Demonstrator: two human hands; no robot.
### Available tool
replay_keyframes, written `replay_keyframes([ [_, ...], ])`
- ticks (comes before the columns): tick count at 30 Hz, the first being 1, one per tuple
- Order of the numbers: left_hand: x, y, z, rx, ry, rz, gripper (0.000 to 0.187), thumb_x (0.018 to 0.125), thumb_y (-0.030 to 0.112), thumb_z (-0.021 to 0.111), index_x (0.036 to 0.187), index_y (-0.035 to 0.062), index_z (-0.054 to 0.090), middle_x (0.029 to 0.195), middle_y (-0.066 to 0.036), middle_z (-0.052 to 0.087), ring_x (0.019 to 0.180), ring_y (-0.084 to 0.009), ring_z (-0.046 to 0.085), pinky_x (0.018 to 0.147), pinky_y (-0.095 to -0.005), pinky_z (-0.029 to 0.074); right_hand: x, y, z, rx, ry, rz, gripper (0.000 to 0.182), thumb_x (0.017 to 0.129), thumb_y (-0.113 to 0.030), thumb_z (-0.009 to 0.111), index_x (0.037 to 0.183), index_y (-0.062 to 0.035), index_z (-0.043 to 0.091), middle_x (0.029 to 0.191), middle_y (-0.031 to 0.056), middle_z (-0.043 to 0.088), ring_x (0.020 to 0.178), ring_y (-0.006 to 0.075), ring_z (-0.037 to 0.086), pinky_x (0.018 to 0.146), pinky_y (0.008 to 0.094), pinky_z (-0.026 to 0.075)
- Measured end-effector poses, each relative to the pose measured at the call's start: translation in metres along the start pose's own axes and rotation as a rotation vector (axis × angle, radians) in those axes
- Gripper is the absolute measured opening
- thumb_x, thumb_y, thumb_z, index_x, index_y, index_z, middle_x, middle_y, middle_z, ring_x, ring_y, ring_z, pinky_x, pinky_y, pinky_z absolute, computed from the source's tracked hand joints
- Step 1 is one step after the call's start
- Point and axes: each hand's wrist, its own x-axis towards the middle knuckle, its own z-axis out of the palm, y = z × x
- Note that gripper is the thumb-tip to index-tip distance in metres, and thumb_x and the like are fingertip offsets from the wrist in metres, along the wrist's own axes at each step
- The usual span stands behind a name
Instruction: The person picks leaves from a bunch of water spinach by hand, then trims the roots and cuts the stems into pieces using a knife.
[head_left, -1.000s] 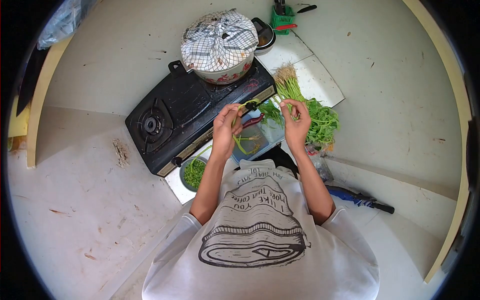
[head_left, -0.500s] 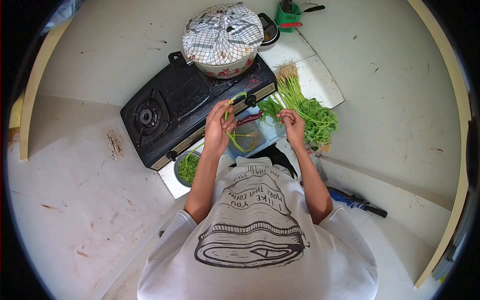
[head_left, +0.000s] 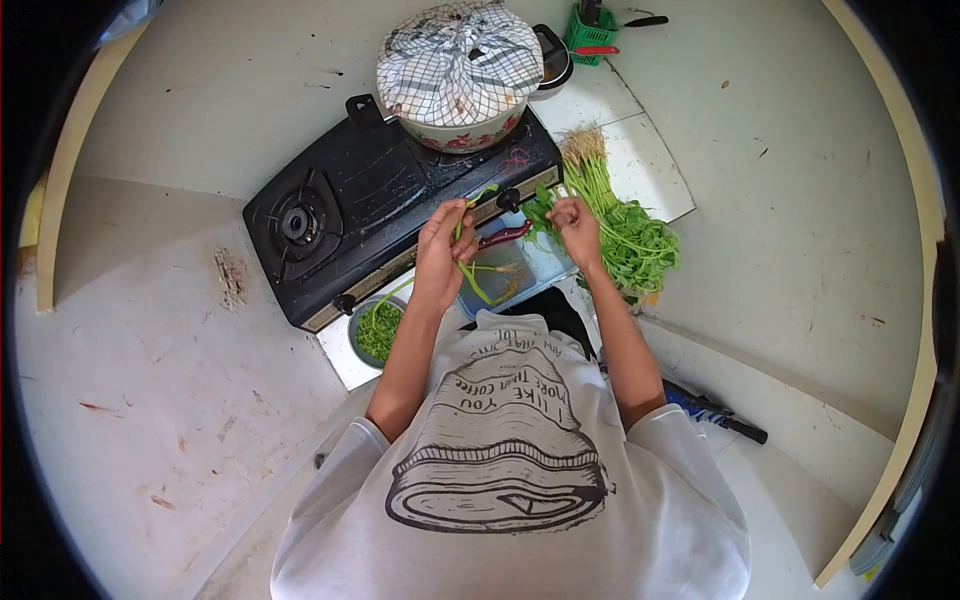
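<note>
My left hand (head_left: 442, 255) is closed around thin green stems (head_left: 482, 196), which stick out above and below the fingers. A dark red handle (head_left: 505, 235), like that of a knife, lies right beside its fingertips. Below, a stem with pale roots (head_left: 503, 269) hangs over the blue plastic tub (head_left: 551, 264). My right hand (head_left: 577, 232) has its fingers drawn together at some green leaves (head_left: 541, 208) by the tub's far edge; what is pinched between them is partly hidden. Just right of it lies a large bunch of leafy greens (head_left: 638, 247) with roots at its far end.
A black gas stove (head_left: 390, 190) carries a flowered pot (head_left: 462, 136) covered with a checked cloth (head_left: 455, 70). Chopped greens fill a grey bowl (head_left: 360, 345) near my left forearm. Behind the bunch stand a small lidded pot (head_left: 553, 70) and a green basket (head_left: 590, 38) of utensils.
My right hand has moved in against the leaves at the tub's far edge, and its fingers have curled together. The left hand keeps its hold on the stems. The view has shifted slightly.
</note>
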Motion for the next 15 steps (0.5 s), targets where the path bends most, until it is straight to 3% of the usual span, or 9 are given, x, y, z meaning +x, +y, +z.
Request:
replay_keyframes([
  [3, 0.001, 0.0, 0.0, 0.008, 0.003, -0.006, 0.011, 0.108, 0.018, 0.056, 0.114, 0.0083, 0.06, 0.091, 0.0, 0.055, 0.057, -0.0031, 0.034, 0.053, -0.0214, 0.031, -0.016, 0.022, -0.016, -0.527, -0.082, 0.093, 0.022, 0.091, 0.0, 0.064, 0.113, 0.003, 0.062, 0.093, 0.0128, 0.076, 0.088, 0.0178, 0.073, 0.08, 0.0312, 0.056],
  [5, 0.002, 0.0, 0.003, 0.031, -0.004, -0.009, 0.012, 0.108, 0.018, 0.057, 0.114, 0.0081, 0.06, 0.091, 0.001, 0.055, 0.057, -0.003, 0.034, 0.053, -0.0214, 0.031, -0.021, 0.045, -0.028, -0.578, -0.082, 0.106, 0.025, 0.089, -0.003, 0.067, 0.112, 0.0016, 0.062, 0.09, 0.0141, 0.076, 0.086, 0.024, 0.074, 0.082, 0.0354, 0.057],
  [9, 0.001, -0.001, 0.004, 0.051, -0.024, -0.029, 0.013, 0.108, 0.019, 0.058, 0.114, 0.0072, 0.06, 0.09, 0.001, 0.053, 0.057, -0.0028, 0.033, 0.053, -0.0214, 0.03, -0.033, 0.027, -0.032, -0.807, -0.053, 0.101, 0.029, 0.088, -0.012, 0.07, 0.115, -0.0022, 0.062, 0.091, 0.0176, 0.073, 0.09, 0.0409, 0.072, 0.081, 0.0491, 0.056],
  [12, 0.001, 0.0, 0.009, 0.082, -0.043, -0.052, 0.014, 0.108, 0.019, 0.058, 0.113, 0.0063, 0.061, 0.09, 0.002, 0.052, 0.057, -0.0027, 0.033, 0.053, -0.0212, 0.03, -0.042, -0.008, -0.021, -0.929, 0.115, -0.02, 0.024, 0.089, -0.013, 0.07, 0.11, -0.0035, 0.063, 0.101, 0.016, 0.071, 0.089, 0.0417, 0.068, 0.08, 0.0497, 0.054],
  [15, -0.001, 0.0, 0.017, 0.099, -0.054, -0.057, 0.015, 0.107, 0.018, 0.059, 0.113, 0.0052, 0.063, 0.089, 0.002, 0.053, 0.057, -0.0026, 0.033, 0.053, -0.0211, 0.029, -0.043, -0.048, -0.008, -0.813, 0.169, -0.157, 0.027, 0.089, -0.011, 0.071, 0.113, -0.0029, 0.064, 0.107, 0.0173, 0.066, 0.089, 0.0396, 0.068, 0.078, 0.0481, 0.055],
])
